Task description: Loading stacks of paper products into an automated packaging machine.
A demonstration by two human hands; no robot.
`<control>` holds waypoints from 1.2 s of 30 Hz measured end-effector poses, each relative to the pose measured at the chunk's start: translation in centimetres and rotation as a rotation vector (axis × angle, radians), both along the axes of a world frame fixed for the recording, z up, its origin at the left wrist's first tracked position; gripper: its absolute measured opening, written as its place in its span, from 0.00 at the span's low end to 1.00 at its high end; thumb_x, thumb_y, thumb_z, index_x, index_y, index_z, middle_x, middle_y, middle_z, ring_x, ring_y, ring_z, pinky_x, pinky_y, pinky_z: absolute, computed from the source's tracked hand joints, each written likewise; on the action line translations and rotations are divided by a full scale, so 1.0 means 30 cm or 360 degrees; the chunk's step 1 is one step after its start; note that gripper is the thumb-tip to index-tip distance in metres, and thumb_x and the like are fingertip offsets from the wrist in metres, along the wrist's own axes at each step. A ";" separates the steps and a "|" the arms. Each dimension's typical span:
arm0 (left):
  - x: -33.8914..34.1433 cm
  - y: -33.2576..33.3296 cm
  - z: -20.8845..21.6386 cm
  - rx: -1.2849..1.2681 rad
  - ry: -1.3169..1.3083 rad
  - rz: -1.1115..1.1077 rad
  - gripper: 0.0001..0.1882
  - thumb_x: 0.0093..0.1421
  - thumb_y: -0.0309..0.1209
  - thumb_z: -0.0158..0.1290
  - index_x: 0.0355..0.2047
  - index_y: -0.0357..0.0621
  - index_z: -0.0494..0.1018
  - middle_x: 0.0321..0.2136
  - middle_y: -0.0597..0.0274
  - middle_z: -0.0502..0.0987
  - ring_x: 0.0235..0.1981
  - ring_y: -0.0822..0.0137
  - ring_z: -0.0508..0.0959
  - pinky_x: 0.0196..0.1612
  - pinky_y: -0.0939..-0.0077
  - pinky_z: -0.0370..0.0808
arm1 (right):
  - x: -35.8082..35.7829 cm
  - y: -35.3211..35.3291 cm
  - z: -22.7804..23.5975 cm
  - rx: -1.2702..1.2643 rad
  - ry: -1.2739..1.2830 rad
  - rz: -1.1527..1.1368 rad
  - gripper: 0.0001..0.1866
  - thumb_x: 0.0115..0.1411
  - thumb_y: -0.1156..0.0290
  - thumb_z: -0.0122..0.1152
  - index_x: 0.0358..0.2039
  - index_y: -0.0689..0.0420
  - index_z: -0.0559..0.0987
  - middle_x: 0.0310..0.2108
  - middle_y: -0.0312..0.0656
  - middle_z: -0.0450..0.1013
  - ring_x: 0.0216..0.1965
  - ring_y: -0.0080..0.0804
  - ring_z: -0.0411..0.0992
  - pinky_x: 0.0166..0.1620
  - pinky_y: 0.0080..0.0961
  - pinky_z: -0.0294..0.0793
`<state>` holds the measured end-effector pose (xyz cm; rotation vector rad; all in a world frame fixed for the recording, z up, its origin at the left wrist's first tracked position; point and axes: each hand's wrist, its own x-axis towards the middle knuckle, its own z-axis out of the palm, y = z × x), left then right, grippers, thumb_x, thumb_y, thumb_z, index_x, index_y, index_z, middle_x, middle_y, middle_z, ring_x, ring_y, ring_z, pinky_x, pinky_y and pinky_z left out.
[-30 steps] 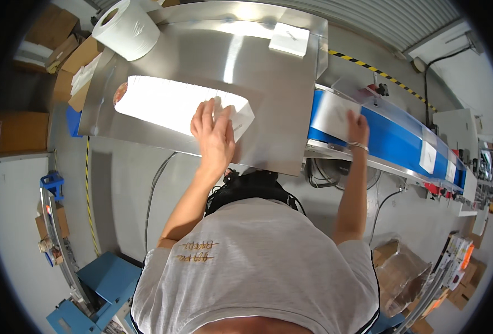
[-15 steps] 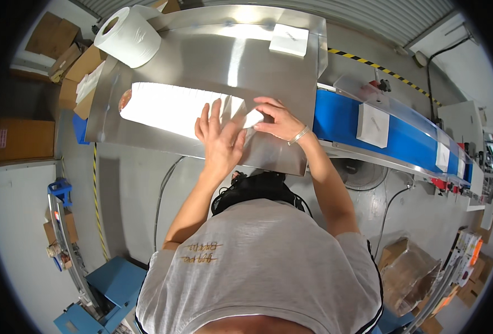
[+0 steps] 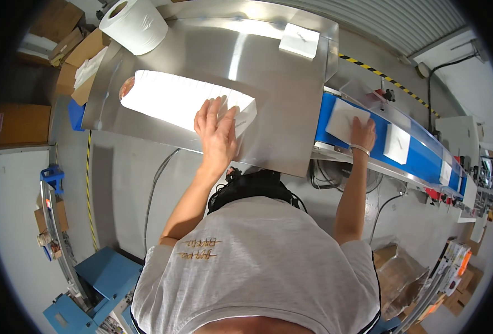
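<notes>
A long row of thin white square packets (image 3: 171,99) stands packed face to face on the steel table (image 3: 280,111). My left hand (image 3: 217,133) rests over the row's right end, fingers stretched out and slightly apart on the packets. Over on the blue conveyor belt (image 3: 324,111), a single flat white packet (image 3: 342,119) lies tilted at the near end. My right hand (image 3: 363,133) has its fingers closed on that packet's right side; the thumb is mostly hidden. At the row's left end sits a reddish-brown rounded object (image 3: 127,87), partly covered.
More white packets (image 3: 397,143) lie farther along the belt, beside a clear plastic guard (image 3: 419,131). A loose white packet (image 3: 299,40) is at the table's far right. A big white roll (image 3: 138,28) and an open cardboard box (image 3: 85,64) stand at the left.
My right hand has gone from the row's right end to the belt, where a packet now lies under its fingers. The belt's other packets have shifted right. My left hand stays at the row.
</notes>
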<state>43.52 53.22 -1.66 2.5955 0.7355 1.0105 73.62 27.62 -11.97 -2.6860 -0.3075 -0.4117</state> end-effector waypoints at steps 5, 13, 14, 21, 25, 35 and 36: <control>0.000 -0.009 0.018 -0.0047 0.0016 -0.0051 0.16 0.47 0.18 0.55 0.38 0.47 0.78 0.55 0.53 0.64 0.59 0.45 0.58 0.60 0.50 0.50 | -0.120 0.183 0.182 0.0214 -0.0005 0.0979 0.24 0.46 0.66 0.68 0.44 0.57 0.73 0.42 0.48 0.73 0.43 0.47 0.70 0.46 0.38 0.70; 0.004 -0.013 0.074 -0.0220 0.0110 -0.0089 0.20 0.49 0.24 0.56 0.45 0.48 0.74 0.60 0.45 0.56 0.63 0.40 0.50 0.61 0.44 0.45 | -0.358 0.536 0.204 0.0574 0.0898 0.2121 0.27 0.53 0.66 0.66 0.53 0.58 0.69 0.45 0.41 0.70 0.46 0.31 0.69 0.49 0.25 0.68; -0.011 0.000 0.061 -0.0179 0.0108 -0.0032 0.22 0.51 0.26 0.57 0.48 0.45 0.71 0.60 0.43 0.55 0.62 0.40 0.50 0.60 0.45 0.47 | -0.368 0.511 0.241 0.0652 0.1324 0.1920 0.26 0.55 0.65 0.64 0.52 0.59 0.68 0.44 0.39 0.71 0.45 0.28 0.69 0.49 0.24 0.68; -0.015 0.033 0.028 -0.0201 -0.0001 -0.0026 0.15 0.51 0.19 0.53 0.40 0.44 0.77 0.54 0.51 0.66 0.58 0.44 0.59 0.59 0.52 0.54 | -0.012 0.085 -0.140 0.1667 0.1073 0.0692 0.14 0.59 0.58 0.60 0.27 0.56 0.72 0.20 0.29 0.62 0.23 0.18 0.58 0.27 0.20 0.61; -0.017 0.038 0.019 -0.0190 -0.0004 0.0025 0.15 0.48 0.18 0.53 0.38 0.45 0.77 0.54 0.50 0.65 0.59 0.43 0.58 0.60 0.51 0.52 | 0.005 -0.022 -0.010 -0.0402 -0.0349 -0.0180 0.32 0.49 0.44 0.63 0.44 0.59 0.74 0.37 0.51 0.73 0.39 0.43 0.71 0.44 0.34 0.69; -0.022 0.033 0.068 -0.0220 0.0248 -0.0185 0.16 0.48 0.21 0.54 0.39 0.47 0.76 0.59 0.46 0.59 0.63 0.42 0.51 0.62 0.45 0.41 | -0.365 0.585 0.237 0.0637 0.1163 0.2055 0.30 0.51 0.68 0.67 0.55 0.53 0.67 0.57 0.42 0.61 0.56 0.36 0.63 0.55 0.30 0.66; -0.017 0.029 0.084 -0.0260 0.0208 -0.0134 0.18 0.49 0.22 0.55 0.42 0.47 0.75 0.59 0.45 0.58 0.63 0.42 0.51 0.62 0.44 0.41 | -0.359 0.593 0.191 0.0551 0.1123 0.2103 0.29 0.52 0.69 0.66 0.54 0.55 0.68 0.58 0.42 0.61 0.55 0.34 0.63 0.54 0.29 0.66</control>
